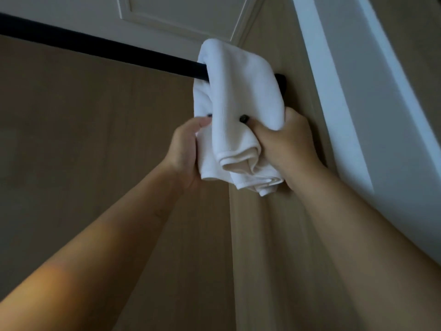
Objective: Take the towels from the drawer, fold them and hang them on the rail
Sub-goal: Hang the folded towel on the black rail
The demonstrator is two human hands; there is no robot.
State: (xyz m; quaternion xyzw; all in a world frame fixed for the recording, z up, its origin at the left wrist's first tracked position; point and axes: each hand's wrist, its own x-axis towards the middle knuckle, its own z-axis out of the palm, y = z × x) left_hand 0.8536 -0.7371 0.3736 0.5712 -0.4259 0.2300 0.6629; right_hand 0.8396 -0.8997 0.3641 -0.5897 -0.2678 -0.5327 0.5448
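A white towel (pixel 235 91) hangs folded over a black rail (pixel 102 47), close to the rail's right end, where a dark bracket (pixel 282 83) meets the beige wall (pixel 71 144). The towel drapes down both sides of the rail, and its lower ends bunch together in loose folds with hemmed edges showing at the bottom.

Both hands reach up and hold the hanging part. The left hand (pixel 185 154) grips the towel's left edge, its fingers curled round behind the cloth with the thumb (pixel 202 121) on the front. The right hand (pixel 290 149) grips the towel's right side, its fingers wrapped round a gathered fold; one dark-painted fingernail (pixel 244 119) shows against the white cloth. Both forearms rise from the bottom of the view toward the towel.

Above the rail sits a white panelled surface (pixel 176 13). To the right a white door frame (pixel 338 96) runs down at a slant, just beside the right hand.
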